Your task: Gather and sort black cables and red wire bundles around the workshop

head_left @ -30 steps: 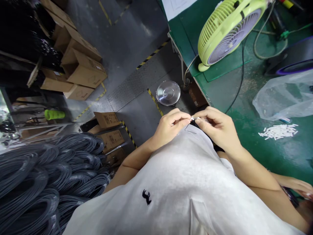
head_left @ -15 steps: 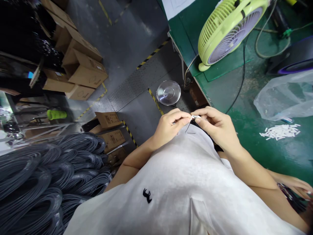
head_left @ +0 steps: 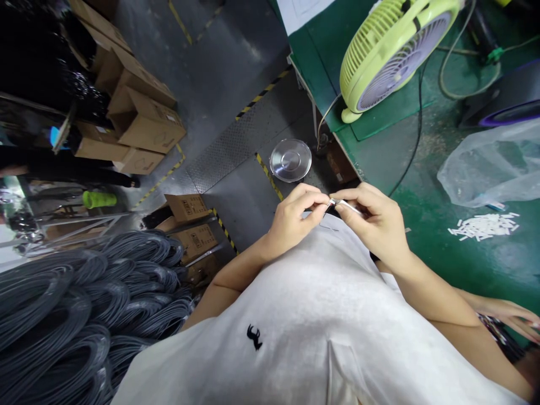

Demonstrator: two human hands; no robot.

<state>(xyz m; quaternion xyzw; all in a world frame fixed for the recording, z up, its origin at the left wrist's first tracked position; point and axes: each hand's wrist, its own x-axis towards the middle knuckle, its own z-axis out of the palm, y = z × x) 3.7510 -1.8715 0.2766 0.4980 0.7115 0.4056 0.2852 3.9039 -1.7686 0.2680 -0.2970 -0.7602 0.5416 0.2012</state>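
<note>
In front of my shirt, my left hand point(head_left: 294, 216) and my right hand point(head_left: 371, 219) meet fingertip to fingertip. A small, slim pale piece with a shiny end point(head_left: 351, 208) lies between my right thumb and forefinger. My left thumb and forefinger are closed at the shiny end, where a thin dark wire point(head_left: 329, 227) hangs below them. The exact joint between wire and pale piece is hidden by my fingertips.
On the green table point(head_left: 426, 247) lie a heap of small white tubes point(head_left: 485, 226) and a clear plastic bag point(head_left: 493, 163), near a green fan point(head_left: 375, 56). A round metal stool point(head_left: 291, 160) stands ahead. Coiled cables point(head_left: 76, 304) fill the left; another person's hand point(head_left: 506, 315) is at right.
The pale piece in my right fingers has turned, its length now slanting back along the thumb. The hanging wire shows less. Both hands stay in nearly the same place.
</note>
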